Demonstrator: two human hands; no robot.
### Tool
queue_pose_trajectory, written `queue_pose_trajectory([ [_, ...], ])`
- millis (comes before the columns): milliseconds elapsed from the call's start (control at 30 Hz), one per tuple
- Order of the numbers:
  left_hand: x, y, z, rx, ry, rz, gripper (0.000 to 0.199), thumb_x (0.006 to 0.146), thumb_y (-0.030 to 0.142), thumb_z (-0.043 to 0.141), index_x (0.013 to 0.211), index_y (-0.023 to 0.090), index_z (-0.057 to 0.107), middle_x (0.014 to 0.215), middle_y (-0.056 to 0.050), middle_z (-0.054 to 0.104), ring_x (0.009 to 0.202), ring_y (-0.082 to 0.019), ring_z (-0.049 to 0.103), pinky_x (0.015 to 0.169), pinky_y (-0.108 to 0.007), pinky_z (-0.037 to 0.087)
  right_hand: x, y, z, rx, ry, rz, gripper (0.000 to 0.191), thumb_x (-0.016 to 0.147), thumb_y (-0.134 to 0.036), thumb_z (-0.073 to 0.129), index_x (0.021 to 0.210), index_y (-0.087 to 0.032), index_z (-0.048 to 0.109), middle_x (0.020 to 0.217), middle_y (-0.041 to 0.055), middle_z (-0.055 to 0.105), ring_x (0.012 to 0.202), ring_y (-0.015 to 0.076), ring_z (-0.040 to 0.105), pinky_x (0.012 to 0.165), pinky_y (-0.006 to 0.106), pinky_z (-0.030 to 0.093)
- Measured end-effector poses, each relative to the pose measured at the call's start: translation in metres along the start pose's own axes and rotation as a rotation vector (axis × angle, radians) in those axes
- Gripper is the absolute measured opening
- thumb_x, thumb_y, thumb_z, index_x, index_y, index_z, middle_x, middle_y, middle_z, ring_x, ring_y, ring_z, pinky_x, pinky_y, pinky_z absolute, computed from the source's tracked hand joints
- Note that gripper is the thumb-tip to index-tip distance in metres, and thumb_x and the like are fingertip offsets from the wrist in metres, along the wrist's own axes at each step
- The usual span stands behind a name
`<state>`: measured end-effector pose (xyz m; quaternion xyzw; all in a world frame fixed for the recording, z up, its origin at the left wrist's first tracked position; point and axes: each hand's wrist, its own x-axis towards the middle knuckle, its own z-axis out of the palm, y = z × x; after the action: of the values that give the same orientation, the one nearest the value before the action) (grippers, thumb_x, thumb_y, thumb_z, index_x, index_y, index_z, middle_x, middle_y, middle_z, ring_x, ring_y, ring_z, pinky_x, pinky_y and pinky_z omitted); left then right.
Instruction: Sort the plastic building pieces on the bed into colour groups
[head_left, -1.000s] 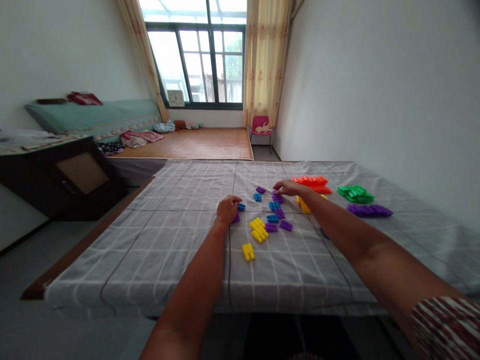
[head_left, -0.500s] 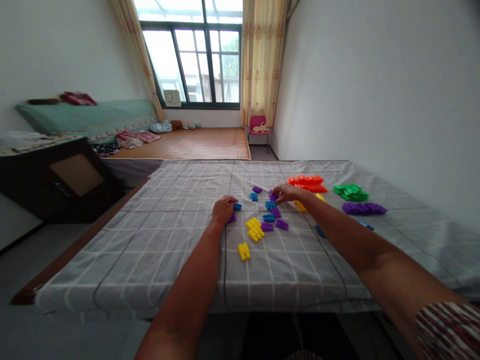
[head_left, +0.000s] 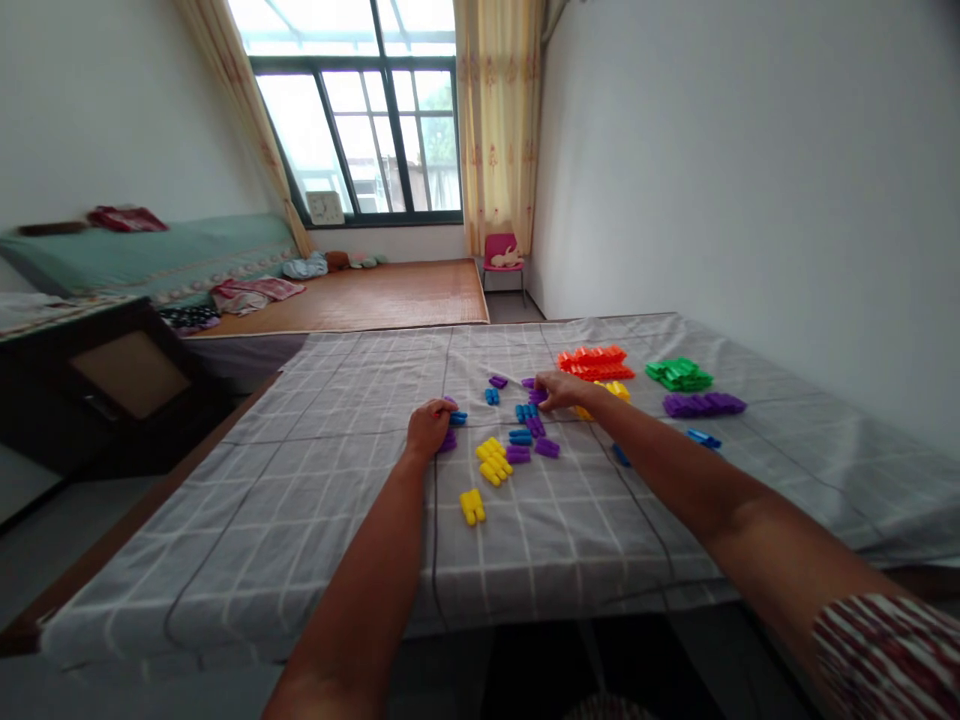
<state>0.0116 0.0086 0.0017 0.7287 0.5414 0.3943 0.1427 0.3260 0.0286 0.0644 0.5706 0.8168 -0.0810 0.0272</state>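
Closer to the near side of the purple pieces (head_left: pixel 537 396), the fingertips of the right hand (head_left: pixel 559 390) have come down, and the right forearm (head_left: pixel 675 470) has shifted enough to uncover a blue piece (head_left: pixel 703 438) that it hid in the earliest frame. The left hand (head_left: pixel 429 427) has hardly moved among the pieces; the whole view has swung slightly.

Sorting by colour looks well advanced towards the person's right. An orange-red bunch (head_left: pixel 594 363), a green bunch (head_left: pixel 679 375) and a purple row (head_left: pixel 705 404) lie apart from one another, with a yellow bunch (head_left: pixel 619 390) partly behind the right hand and forearm. Blue is sparser there: the uncovered piece, and another (head_left: pixel 621 455) beside the forearm.

Between and in front of the hands, the mix remains loose on the checked cloth (head_left: pixel 337 520): scattered blue and purple pieces, a yellow cluster (head_left: pixel 493 460) and, nearer the person, a separate yellow piece (head_left: pixel 472 506).

The left hand is curled beside a blue piece (head_left: pixel 458 418), with purple (head_left: pixel 448 440) just below it; whether it grips anything, I cannot tell. The right hand's fingers bend down at the purple pieces, perhaps touching one, but they are too small and blurred to show whether they are closed on it.
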Motion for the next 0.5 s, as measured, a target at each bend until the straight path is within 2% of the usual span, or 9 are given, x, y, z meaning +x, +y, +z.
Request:
queue_pose_trajectory([
  [133,0.0,0.001,-0.004,-0.03,0.006,-0.033,0.027,0.078,0.018,0.048,0.084,0.021,0.074,0.093,-0.003,0.075,0.092,-0.018,0.069,0.088,-0.032,0.053,-0.01,-0.006,-0.006,-0.007,0.023,0.03,0.038,0.072,-0.03,0.071,0.106,-0.015,0.063,0.107,0.0089,0.068,0.091,0.0197,0.062,0.07,0.023,0.044],
  [300,0.001,0.003,-0.009,-0.041,0.011,-0.084,0.026,0.076,0.024,0.049,0.082,0.022,0.074,0.092,-0.002,0.076,0.089,-0.019,0.07,0.088,-0.034,0.054,-0.04,0.007,-0.02,0.127,0.19,0.04,0.038,0.071,-0.029,0.072,0.105,-0.017,0.062,0.105,0.0074,0.068,0.085,0.0176,0.062,0.068,0.022,0.044],
  [400,0.002,0.004,-0.011,-0.039,0.012,-0.093,0.026,0.075,0.028,0.049,0.082,0.022,0.074,0.092,-0.001,0.076,0.089,-0.02,0.07,0.088,-0.034,0.055,-0.074,0.039,-0.027,0.186,0.314,0.134,0.037,0.07,-0.03,0.072,0.103,-0.018,0.062,0.101,0.0063,0.069,0.083,0.0169,0.062,0.068,0.022,0.044],
  [500,0.002,0.004,-0.012,-0.019,0.004,-0.12,0.027,0.074,0.03,0.05,0.084,0.023,0.074,0.093,0.0,0.076,0.09,-0.02,0.07,0.088,-0.033,0.055,-0.122,0.093,-0.027,0.227,0.391,0.335,0.037,0.07,-0.033,0.072,0.103,-0.018,0.062,0.097,0.0055,0.07,0.082,0.0173,0.063,0.068,0.023,0.045],
])
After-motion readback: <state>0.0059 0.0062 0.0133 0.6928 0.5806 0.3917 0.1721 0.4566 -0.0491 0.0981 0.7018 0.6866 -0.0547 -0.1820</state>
